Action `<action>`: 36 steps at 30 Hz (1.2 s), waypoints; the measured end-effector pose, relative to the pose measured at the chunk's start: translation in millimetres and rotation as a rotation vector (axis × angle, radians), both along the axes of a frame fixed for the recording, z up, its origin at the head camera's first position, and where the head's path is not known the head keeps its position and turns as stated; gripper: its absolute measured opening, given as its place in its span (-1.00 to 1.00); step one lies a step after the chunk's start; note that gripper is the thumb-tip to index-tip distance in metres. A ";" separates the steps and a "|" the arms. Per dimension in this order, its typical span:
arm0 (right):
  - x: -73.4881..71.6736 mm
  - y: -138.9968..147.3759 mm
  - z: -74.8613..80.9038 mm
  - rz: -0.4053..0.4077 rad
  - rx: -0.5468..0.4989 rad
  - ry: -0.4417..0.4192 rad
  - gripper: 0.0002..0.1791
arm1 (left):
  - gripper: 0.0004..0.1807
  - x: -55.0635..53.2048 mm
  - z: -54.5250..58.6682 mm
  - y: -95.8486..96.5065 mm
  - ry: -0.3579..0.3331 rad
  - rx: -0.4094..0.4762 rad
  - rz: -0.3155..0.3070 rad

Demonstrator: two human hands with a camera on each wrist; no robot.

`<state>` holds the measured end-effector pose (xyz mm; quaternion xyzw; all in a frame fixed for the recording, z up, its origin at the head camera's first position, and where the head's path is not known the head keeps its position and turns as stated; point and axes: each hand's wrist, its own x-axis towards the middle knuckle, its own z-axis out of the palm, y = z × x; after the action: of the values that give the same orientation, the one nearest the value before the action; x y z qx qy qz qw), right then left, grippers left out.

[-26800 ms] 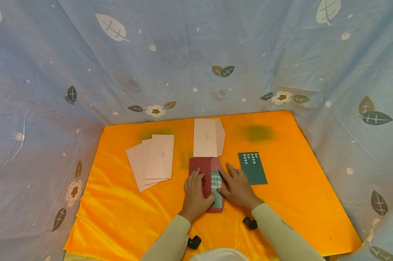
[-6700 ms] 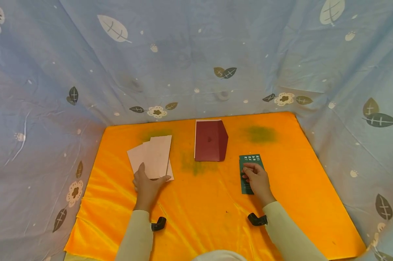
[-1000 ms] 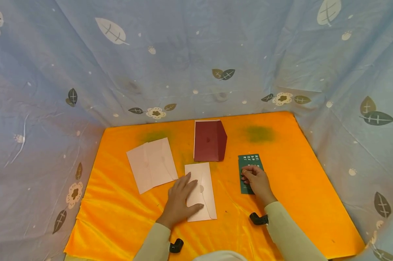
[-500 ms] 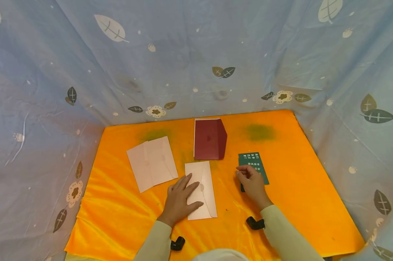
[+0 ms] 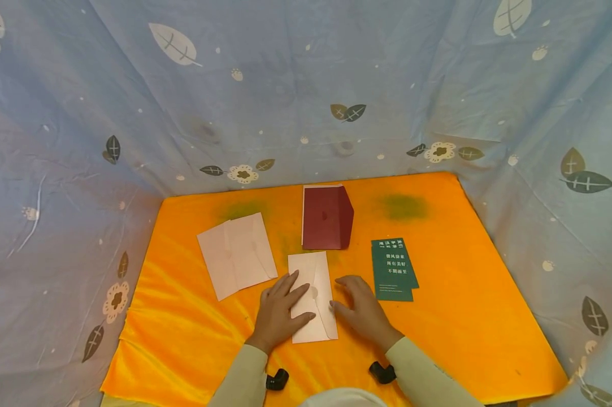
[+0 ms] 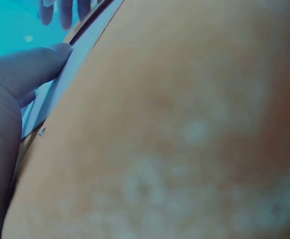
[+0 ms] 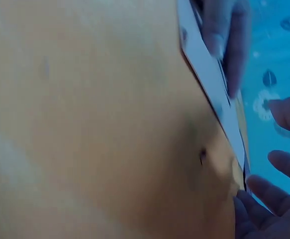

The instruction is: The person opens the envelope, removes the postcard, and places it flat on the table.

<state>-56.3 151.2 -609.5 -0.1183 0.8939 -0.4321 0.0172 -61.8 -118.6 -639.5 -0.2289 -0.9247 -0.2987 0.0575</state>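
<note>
A pale pink envelope [image 5: 322, 271] with a round seal lies upright in the middle of the table in the head view. My left hand [image 5: 277, 316] rests on its left part, fingers spread. At its right edge is my right hand [image 5: 364, 314], thumb and fingers apart, holding nothing that shows; whether a fingertip touches the paper I cannot tell. In the left wrist view my left thumb [image 6: 33, 69] lies against the envelope's edge [image 6: 60, 92]. The right wrist view has the envelope [image 7: 204, 64] as a slanted strip, with my right fingers [image 7: 269, 194] near its lower end.
Overlapping pale pink envelopes [image 5: 250, 254] lie to the left. Behind the middle, a maroon envelope [image 5: 321, 220] lies over a pale one, flap to the right. Dark green printed cards [image 5: 392, 282] overlap at the right. Patterned blue curtains [image 5: 306, 85] enclose the orange-covered table [image 5: 453, 316].
The right hand has left the green cards, now more fanned, and moved left to the envelope. Earlier, this envelope came from the left pile, and the maroon one went to the back.
</note>
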 end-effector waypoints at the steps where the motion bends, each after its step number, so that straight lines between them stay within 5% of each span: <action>1: 1.7 -2.8 0.3 0.022 0.026 -0.005 -0.37 | -0.26 -0.2 0.4 0.3 0.000 -0.002 0.002; 8: 12.1 -16.8 2.7 0.158 0.180 -0.003 -0.14 | -0.26 -0.4 -0.9 0.1 -0.040 -0.007 0.007; 17: 16.9 -24.5 -5.0 0.149 0.304 0.111 -0.23 | -0.27 0.8 -2.5 0.3 0.022 -0.010 0.015; 26: 16.7 -28.7 -4.3 0.139 0.343 0.172 -0.32 | -0.27 0.0 -1.7 0.2 0.013 -0.020 0.022; 36: 16.1 -28.1 -5.9 0.131 0.346 0.110 -0.30 | -0.28 -0.4 -2.2 0.5 0.020 0.001 0.017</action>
<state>-40.2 123.0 -615.3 -0.1947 0.9448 -0.2630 0.0166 -62.2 -118.2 -641.6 -0.2240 -0.9259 -0.2962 0.0692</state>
